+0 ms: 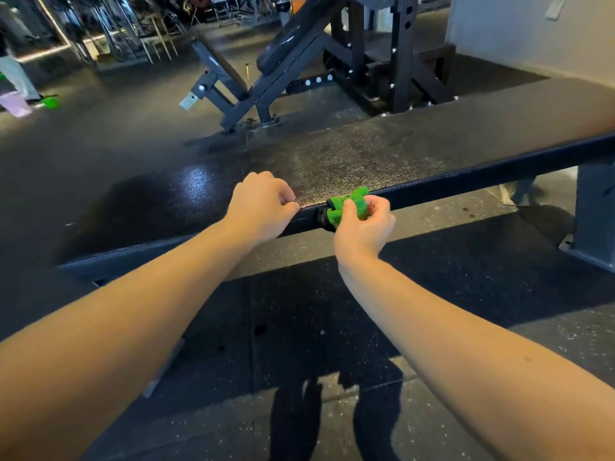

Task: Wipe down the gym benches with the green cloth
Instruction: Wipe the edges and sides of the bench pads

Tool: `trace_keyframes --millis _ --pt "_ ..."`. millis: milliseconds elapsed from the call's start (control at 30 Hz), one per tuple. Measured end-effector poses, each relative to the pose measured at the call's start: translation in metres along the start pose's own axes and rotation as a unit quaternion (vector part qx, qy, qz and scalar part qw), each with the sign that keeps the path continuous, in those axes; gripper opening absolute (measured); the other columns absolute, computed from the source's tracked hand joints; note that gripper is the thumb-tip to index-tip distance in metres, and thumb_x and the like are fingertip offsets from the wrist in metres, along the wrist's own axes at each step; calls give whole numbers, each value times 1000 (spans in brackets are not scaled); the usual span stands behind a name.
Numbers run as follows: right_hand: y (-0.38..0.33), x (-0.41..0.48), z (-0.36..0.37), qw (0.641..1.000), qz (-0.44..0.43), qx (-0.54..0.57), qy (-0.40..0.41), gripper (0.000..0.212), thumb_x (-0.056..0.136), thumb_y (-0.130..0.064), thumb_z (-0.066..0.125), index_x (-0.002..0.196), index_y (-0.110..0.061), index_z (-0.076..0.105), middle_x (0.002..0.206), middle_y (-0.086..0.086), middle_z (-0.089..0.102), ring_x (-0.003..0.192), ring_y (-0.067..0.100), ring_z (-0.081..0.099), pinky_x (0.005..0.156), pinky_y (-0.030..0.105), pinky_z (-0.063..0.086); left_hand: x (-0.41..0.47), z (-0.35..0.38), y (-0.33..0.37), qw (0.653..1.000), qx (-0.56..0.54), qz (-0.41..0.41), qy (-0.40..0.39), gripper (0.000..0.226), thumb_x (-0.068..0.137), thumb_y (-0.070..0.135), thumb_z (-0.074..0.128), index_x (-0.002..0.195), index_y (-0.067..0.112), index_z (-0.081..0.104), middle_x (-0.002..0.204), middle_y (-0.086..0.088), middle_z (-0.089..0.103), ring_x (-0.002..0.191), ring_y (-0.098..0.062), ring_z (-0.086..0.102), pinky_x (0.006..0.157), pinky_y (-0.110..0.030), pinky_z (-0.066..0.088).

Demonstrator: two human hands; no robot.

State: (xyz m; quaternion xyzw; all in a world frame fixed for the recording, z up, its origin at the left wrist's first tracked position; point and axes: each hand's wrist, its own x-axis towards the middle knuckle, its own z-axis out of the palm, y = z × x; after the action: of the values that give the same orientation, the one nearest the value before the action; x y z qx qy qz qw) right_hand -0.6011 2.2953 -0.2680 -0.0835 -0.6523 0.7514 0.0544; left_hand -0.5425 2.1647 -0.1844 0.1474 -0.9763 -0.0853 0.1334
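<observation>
A crumpled green cloth [359,199] is being pinched by the right hand [364,226]; the left hand [263,206] (curled, empty) is being rested beside that grip.

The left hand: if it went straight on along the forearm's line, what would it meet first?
Probably the bench pad: the left hand rests at its near edge, so it would slide over the black top. Beyond that, depth is unclear.
</observation>
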Motion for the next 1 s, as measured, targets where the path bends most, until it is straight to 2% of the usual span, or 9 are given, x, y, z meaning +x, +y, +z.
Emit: trace_keyframes --millis 167,267,333,500,633,767,833,933,1000 --pt "1 6 -6 1000 10 -9 -16 17 93 -31 72 89 -36 57 115 -1 57 93 11 63 92 38 58 -8 3 -13 1000 13 1 -1 22 96 36 65 114 28 75 116 0 66 115 -26 52 102 -48 44" --pt "-2 4 -8 1000 15 11 -11 15 93 -43 70 90 -30 63 114 4 62 91 9 64 85 33 55 -11 8 -19 1000 8 -2 19 21 96 37 64 114 30 74 120 1 65 117 -24 50 100 -45 42" --pt "-4 4 -11 1000 6 -13 -14 13 93 -39 70 90 -28 64 115 3 61 87 8 62 79 28 52 -14 13 -21 999 -7 -8 39 22 96 39 65 114 30 74 122 1 65 117 -23 50 100 -44 41" --pt "-1 17 -34 997 -18 -67 40 11 96 -23 70 93 -31 63 122 -2 56 93 8 62 81 22 53 -18 21 -27 998 -23 4 64 26 97 39 63 120 30 72 127 1 61 119 -22 49 103 -42 38" --pt "2 19 -27 993 -28 -87 76 12 95 -27 71 101 -32 63 119 -2 62 100 12 64 94 35 57 -17 23 -38 996 -16 45 70 27 99 38 60 123 31 70 126 2 62 119 -23 48 103 -43 38" --pt "10 -2 6 992 -20 -79 98 10 92 -26 73 96 -30 65 108 -3 68 99 15 66 95 42 57 -10 25 -47 993 -21 82 78 23 99 37 60 118 32 73 120 4 64 117 -23 48 98 -42 37" --pt "20 -18 21 993 -27 -90 77 8 91 -28 74 95 -30 67 106 -5 68 97 13 66 94 41 57 -8 26 -51 992 -32 92 82 22 99 36 61 116 32 74 118 5 64 115 -23 49 96 -42 36" --pt "33 -41 36 988 -47 -145 -13 9 91 -30 75 89 -33 66 100 -11 65 92 10 64 88 32 57 -7 30 -56 989 -39 107 92 21 97 32 63 115 33 75 115 6 64 112 -24 49 89 -39 34" --pt "34 -43 40 987 -50 -150 -25 10 90 -29 76 85 -31 68 95 -10 68 89 10 66 83 32 58 -6 29 -61 987 -36 123 95 22 97 28 63 114 33 75 114 6 64 110 -24 48 85 -39 32"
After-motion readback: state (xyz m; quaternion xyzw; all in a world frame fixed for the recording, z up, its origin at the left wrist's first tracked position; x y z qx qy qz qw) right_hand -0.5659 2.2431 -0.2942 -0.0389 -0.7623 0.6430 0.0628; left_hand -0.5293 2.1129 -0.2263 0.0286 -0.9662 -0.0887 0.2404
